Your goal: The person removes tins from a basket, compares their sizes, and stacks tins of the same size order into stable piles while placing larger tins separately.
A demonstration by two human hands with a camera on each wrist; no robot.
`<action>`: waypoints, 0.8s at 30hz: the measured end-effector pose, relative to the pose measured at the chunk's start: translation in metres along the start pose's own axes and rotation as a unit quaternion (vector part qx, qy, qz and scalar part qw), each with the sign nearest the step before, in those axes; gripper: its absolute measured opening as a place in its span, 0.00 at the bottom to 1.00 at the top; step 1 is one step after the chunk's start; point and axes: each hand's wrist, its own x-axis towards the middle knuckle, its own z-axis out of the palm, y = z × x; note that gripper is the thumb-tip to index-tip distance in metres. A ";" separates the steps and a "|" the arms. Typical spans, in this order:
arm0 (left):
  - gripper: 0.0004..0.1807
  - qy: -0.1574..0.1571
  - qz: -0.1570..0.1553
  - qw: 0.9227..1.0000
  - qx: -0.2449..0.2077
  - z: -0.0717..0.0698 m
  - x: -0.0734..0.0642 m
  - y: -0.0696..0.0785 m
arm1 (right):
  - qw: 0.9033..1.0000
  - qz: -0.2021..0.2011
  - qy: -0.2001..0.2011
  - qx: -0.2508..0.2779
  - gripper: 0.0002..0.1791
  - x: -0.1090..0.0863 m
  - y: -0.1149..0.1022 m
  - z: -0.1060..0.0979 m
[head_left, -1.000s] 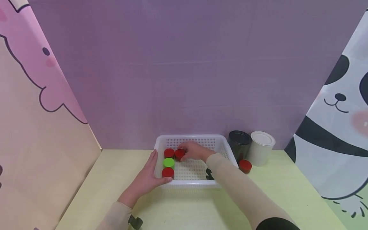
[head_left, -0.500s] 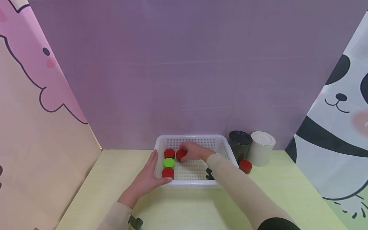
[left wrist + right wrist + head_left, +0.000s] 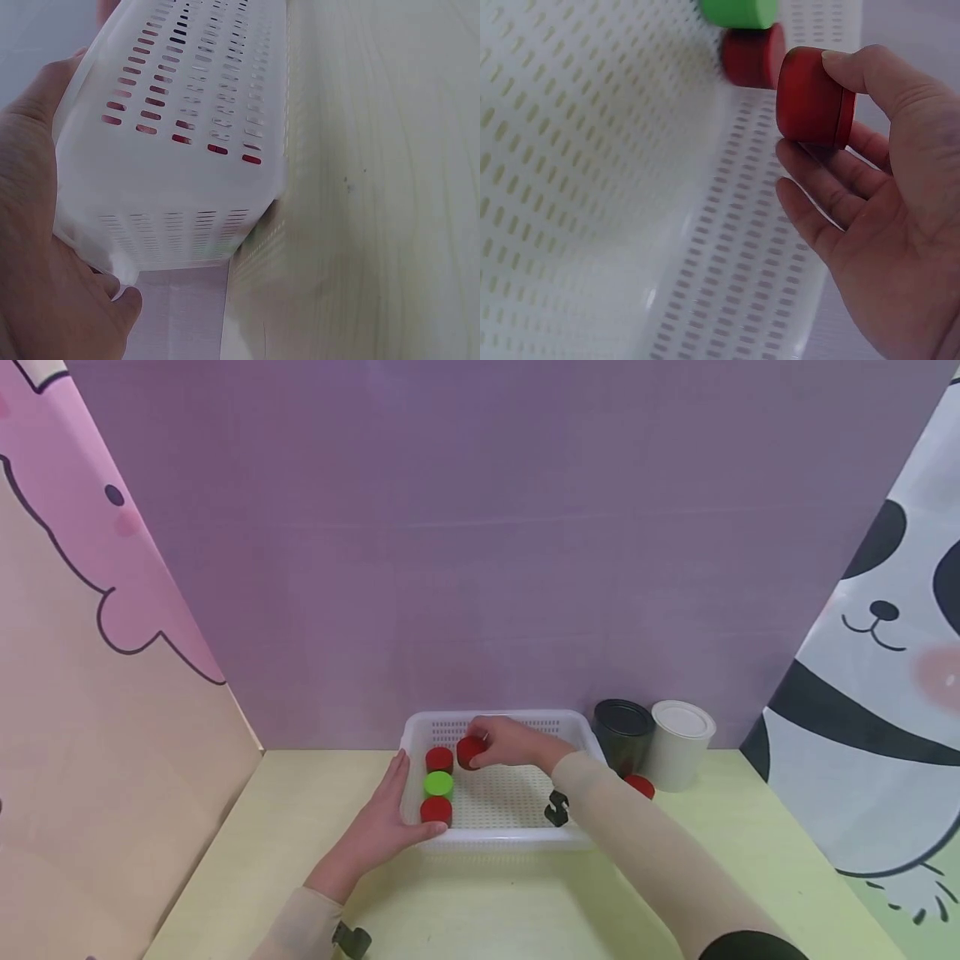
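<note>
My right hand (image 3: pixel 516 742) pinches a small red round jar (image 3: pixel 810 97) between thumb and fingers, raised inside the white basket (image 3: pixel 517 837). The jar lies tilted on its side in the right wrist view, a lid seam showing near my thumb. At the basket's near left corner, my left hand (image 3: pixel 375 827) grips the rim, thumb over the front edge and fingers along the left side. Inside, along the left wall, stand a red jar (image 3: pixel 439 759) at the back, a green jar (image 3: pixel 438 784) in the middle and another red jar (image 3: pixel 436 810) in front.
Right of the basket stand a black can (image 3: pixel 624 735) and a white can (image 3: pixel 679 747). One more red jar (image 3: pixel 639 786) sits before them, partly hidden by my right sleeve. The pale wooden table (image 3: pixel 480 902) meets a purple backdrop (image 3: pixel 495 568) behind the basket.
My right hand has lifted the red jar from beside the back red jar, up from the basket floor. My left hand has stayed on the rim.
</note>
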 end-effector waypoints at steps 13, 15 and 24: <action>0.75 0.002 0.003 1.000 -0.001 0.001 0.001 -0.001 | 1.000 0.004 -0.002 -0.009 0.25 -0.029 -0.014 -0.028; 0.75 0.002 0.002 1.000 -0.002 0.001 0.000 -0.001 | 1.000 0.002 -0.002 -0.007 0.26 -0.033 -0.015 -0.034; 0.73 0.003 0.001 1.000 -0.004 0.001 0.000 0.000 | 0.999 -0.032 -0.003 -0.010 0.26 -0.049 -0.015 -0.047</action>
